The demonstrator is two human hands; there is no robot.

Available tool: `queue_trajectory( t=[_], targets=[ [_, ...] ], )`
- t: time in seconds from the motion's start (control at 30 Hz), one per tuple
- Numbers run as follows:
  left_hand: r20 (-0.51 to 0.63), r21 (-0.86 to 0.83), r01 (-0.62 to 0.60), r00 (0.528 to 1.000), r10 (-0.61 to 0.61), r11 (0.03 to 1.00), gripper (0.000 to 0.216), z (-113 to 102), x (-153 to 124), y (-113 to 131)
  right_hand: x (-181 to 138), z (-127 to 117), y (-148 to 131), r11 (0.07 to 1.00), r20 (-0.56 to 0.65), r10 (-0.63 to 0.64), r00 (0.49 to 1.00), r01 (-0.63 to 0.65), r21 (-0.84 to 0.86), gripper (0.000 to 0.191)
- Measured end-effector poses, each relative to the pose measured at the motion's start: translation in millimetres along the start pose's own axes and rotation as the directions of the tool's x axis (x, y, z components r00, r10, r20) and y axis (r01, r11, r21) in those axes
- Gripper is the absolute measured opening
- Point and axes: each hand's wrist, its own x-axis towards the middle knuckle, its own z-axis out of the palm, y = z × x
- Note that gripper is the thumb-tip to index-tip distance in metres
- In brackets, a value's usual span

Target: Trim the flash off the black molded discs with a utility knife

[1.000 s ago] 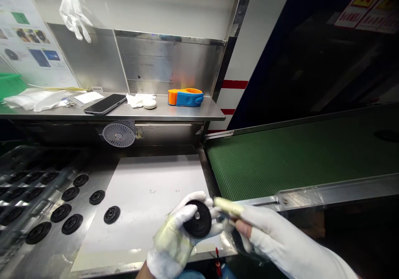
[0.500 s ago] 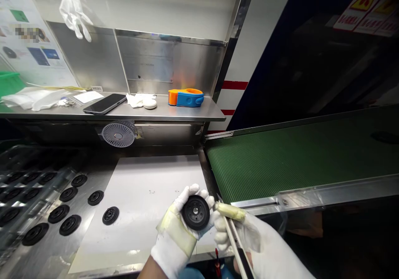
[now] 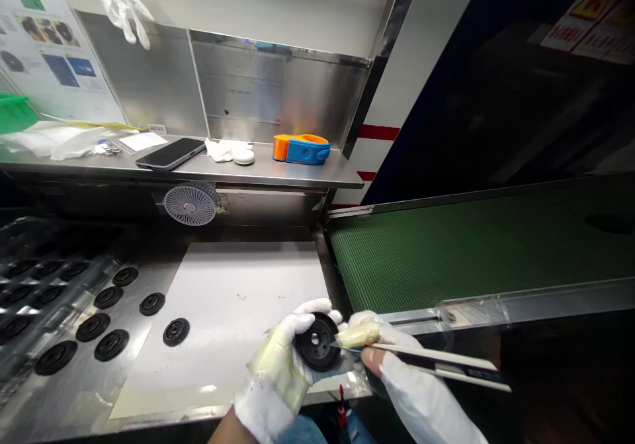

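My left hand, in a white glove with yellowish tape across the palm, is closed round a round black disc with a centre hole, held over the front edge of the white mat. My right hand, also gloved, grips a slim knife-like tool whose handle points right. A taped fingertip and the tool's tip rest against the disc's right rim.
Several black discs lie on the steel table at left beside a dark tray. A green conveyor belt runs to the right. The shelf behind holds a phone, a blue-orange tape dispenser and a small fan beneath.
The right hand swung the tool from pointing down toward me to lying level, handle out to the right, tip at the disc. The left hand kept hold of the disc and tilted it.
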Motion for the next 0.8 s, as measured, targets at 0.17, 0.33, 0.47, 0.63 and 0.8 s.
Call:
queue_trajectory(
  t=[0.17,0.33,0.47,0.63,0.8],
  targets=[
    [-0.023,0.041,0.026,0.999,-0.025,0.999,0.045,-2,-3,1,5,9,-2,0.996,-0.013,0.052,0.999,-0.05,0.074,0.008],
    [-0.061,0.131,-0.002,0.998,0.01,0.991,0.056,0,-4,-2,3,19,-3,0.989,-0.072,0.136,0.988,-0.13,0.072,0.021],
    [-0.027,0.15,-0.039,0.999,0.044,0.988,0.054,0,-6,-5,3,20,1,0.988,-0.096,0.156,0.983,-0.156,0.012,0.028],
    [-0.022,0.18,-0.055,0.998,0.06,0.982,0.052,-1,-7,-6,4,21,8,0.985,-0.141,0.166,0.976,-0.172,-0.029,0.032],
    [-0.027,0.202,-0.056,0.998,0.063,0.978,0.051,-1,-9,-6,4,23,8,0.98,-0.165,0.184,0.969,-0.194,-0.044,0.034]
  ],
)
